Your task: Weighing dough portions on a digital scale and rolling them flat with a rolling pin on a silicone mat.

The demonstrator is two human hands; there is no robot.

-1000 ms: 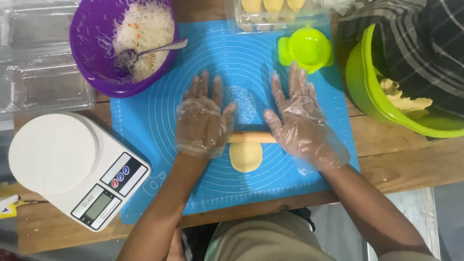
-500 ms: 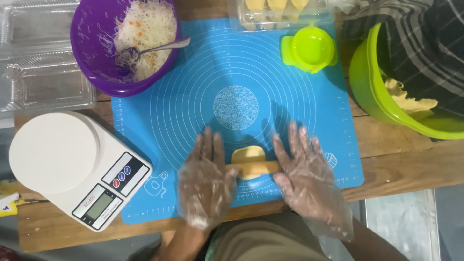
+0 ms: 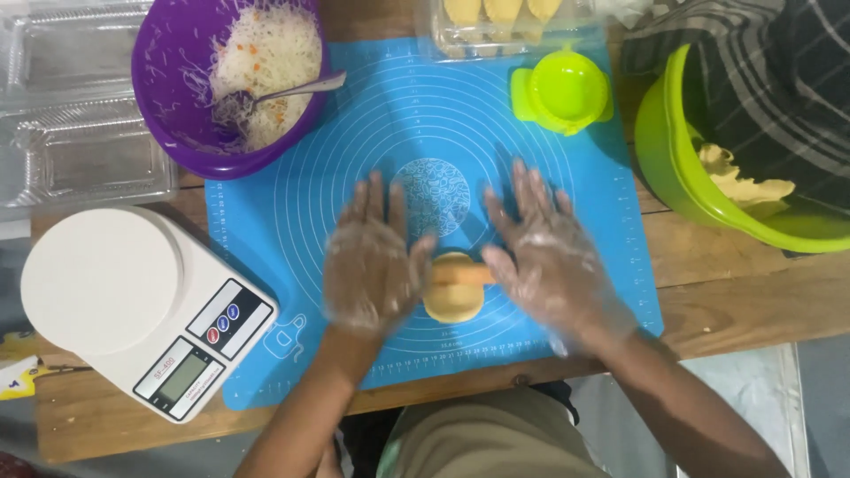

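Note:
A small round of yellow dough (image 3: 452, 303) lies on the blue silicone mat (image 3: 354, 142). A thin wooden rolling pin (image 3: 462, 275) rests across the dough. My left hand (image 3: 372, 261), in a clear plastic glove, lies flat on the pin's left end. My right hand (image 3: 547, 257), also gloved, presses flat on the pin's right end. Both palms face down with fingers spread, pointing away from me.
A purple bowl (image 3: 168, 97) of shredded filling with a spoon stands at the back left. A white kitchen scale (image 3: 133, 305) sits at the left. A green press mould (image 3: 561, 90), a green bowl (image 3: 673, 168) with dough and clear plastic trays (image 3: 80, 150) surround the mat.
Both hands and the pin rolled toward me over the dough, then moved away from me again to the middle of the dough.

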